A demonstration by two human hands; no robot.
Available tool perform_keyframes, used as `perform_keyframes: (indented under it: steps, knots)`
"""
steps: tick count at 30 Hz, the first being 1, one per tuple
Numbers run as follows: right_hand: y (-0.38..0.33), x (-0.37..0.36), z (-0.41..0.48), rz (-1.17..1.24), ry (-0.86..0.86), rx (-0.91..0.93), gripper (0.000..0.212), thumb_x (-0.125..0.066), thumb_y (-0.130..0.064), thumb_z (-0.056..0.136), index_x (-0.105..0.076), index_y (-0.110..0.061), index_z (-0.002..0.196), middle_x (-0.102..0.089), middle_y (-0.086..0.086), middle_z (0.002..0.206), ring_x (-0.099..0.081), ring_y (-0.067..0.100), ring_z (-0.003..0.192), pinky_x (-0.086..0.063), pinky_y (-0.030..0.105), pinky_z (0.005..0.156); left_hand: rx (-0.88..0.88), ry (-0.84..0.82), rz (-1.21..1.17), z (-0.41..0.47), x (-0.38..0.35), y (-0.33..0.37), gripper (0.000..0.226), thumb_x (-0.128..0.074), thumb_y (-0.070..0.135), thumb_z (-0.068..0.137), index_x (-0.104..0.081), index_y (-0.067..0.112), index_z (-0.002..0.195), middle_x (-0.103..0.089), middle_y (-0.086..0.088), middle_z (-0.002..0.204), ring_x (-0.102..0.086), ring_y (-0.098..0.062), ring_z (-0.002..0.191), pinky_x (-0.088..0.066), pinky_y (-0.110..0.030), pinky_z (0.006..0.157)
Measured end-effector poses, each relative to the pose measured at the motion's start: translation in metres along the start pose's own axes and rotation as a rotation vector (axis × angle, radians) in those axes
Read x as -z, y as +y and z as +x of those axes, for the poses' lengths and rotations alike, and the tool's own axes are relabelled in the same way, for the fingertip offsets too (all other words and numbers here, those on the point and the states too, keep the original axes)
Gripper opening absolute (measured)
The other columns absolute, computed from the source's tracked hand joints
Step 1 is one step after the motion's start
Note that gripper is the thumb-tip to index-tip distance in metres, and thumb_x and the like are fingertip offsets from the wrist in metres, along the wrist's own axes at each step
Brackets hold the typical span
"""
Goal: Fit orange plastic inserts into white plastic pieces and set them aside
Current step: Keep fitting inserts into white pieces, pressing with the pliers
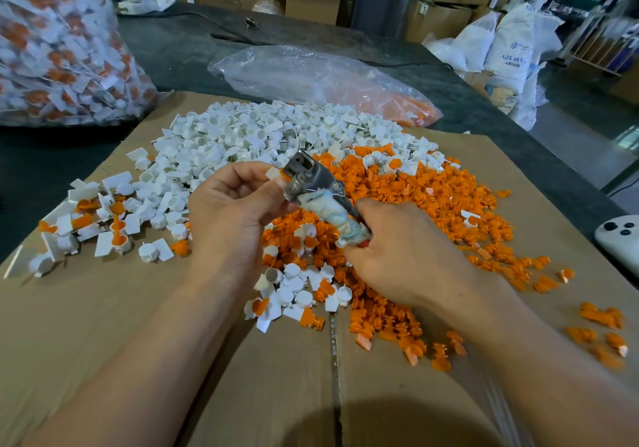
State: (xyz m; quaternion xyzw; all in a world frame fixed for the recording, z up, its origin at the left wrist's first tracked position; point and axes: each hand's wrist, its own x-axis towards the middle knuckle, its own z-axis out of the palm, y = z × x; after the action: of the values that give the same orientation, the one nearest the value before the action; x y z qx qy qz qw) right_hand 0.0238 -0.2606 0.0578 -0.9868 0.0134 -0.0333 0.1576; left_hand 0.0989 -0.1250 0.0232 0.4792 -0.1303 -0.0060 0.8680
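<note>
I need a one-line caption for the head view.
Left hand pinches a white piece beside the metal tool held by the right hand, above white pieces and orange inserts on cardboard.

left hand (228, 211), right hand (404, 256), forearms (145, 353) seemingly bare

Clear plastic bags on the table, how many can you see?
2. A bulging bag of white-and-orange pieces stands at far left; a flatter bag holding orange inserts lies behind the white pile. More may sit outside the view.
</note>
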Motion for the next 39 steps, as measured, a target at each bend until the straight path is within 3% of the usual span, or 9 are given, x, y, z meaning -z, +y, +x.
perform_keyframes:
  steps: [7,12,17,21,24,32,36,39]
  knots:
    - [0.005,-0.001,0.001,-0.010,0.027,0.013,0.031,-0.056,-0.035,0.082,-0.029,-0.029,0.068,-0.043,-0.008,0.063,-0.040,0.006,0.053,-0.023,0.022,0.044,0.084,0.015,-0.024,0.000,-0.002,0.003,0.014,-0.067,0.007,0.057,-0.059,0.006,0.067,-0.064,0.000,0.057,-0.063,-0.013,0.051,-0.050,-0.017,0.048]
    - [0.021,0.017,0.014,0.014,0.100,-0.069,0.036,-0.062,-0.050,0.077,-0.033,-0.030,0.071,-0.045,-0.010,0.069,-0.043,0.003,0.057,-0.025,0.022,0.046,0.164,0.039,-0.034,0.002,0.000,0.002,0.016,-0.069,0.005,0.058,-0.059,0.005,0.071,-0.065,-0.004,0.057,-0.067,-0.016,0.056,-0.051,-0.016,0.050]
    - [0.047,0.024,0.055,-0.124,0.207,-0.134,0.055,-0.059,-0.065,0.071,-0.046,-0.018,0.098,-0.052,-0.002,0.096,-0.049,0.016,0.083,-0.035,0.031,0.065,0.194,0.091,-0.044,0.004,0.001,0.001,0.019,-0.070,0.003,0.061,-0.059,0.004,0.075,-0.066,-0.005,0.059,-0.068,-0.018,0.059,-0.050,-0.016,0.049]
    - [0.057,0.017,0.090,-0.302,0.203,-0.084,0.072,-0.058,-0.070,0.068,-0.049,-0.014,0.113,-0.055,0.006,0.110,-0.049,0.024,0.101,-0.033,0.033,0.075,0.214,0.113,-0.054,0.005,0.003,0.001,0.014,-0.067,-0.006,0.070,-0.059,0.004,0.076,-0.066,-0.005,0.058,-0.068,-0.018,0.057,-0.050,-0.016,0.049]
    - [0.059,0.010,0.109,-0.343,0.175,-0.034,0.079,-0.057,-0.074,0.065,-0.049,-0.014,0.116,-0.054,0.006,0.111,-0.048,0.025,0.103,-0.028,0.033,0.076,0.224,0.121,-0.062,0.005,0.003,0.001,0.015,-0.068,-0.006,0.070,-0.059,0.004,0.076,-0.066,-0.005,0.059,-0.068,-0.017,0.058,-0.050,-0.016,0.049]
    - [0.063,0.002,0.124,-0.239,0.061,-0.032,0.086,-0.053,-0.077,0.060,-0.051,-0.019,0.123,-0.048,0.006,0.113,-0.043,0.025,0.109,-0.032,0.033,0.082,0.228,0.107,-0.053,0.003,0.001,0.003,0.012,-0.067,-0.005,0.071,-0.060,0.005,0.075,-0.066,-0.003,0.057,-0.067,-0.015,0.055,-0.051,-0.016,0.049]
    - [0.062,0.002,0.121,-0.119,0.006,-0.046,0.099,-0.041,-0.081,0.052,-0.049,-0.017,0.128,-0.042,0.007,0.119,-0.034,0.024,0.117,-0.031,0.033,0.087,0.233,0.097,-0.051,0.002,0.001,0.004,0.012,-0.067,-0.004,0.071,-0.060,0.004,0.075,-0.066,-0.004,0.058,-0.067,-0.015,0.056,-0.051,-0.016,0.049]
    - [0.057,0.007,0.115,0.064,0.049,-0.040,0.082,-0.039,-0.073,0.067,-0.054,-0.015,0.123,-0.046,0.004,0.118,-0.038,0.018,0.116,-0.029,0.029,0.088,0.237,0.104,-0.058,0.002,0.002,0.004,0.013,-0.068,-0.003,0.069,-0.060,0.005,0.075,-0.066,-0.004,0.058,-0.067,-0.016,0.056,-0.051,-0.016,0.049]
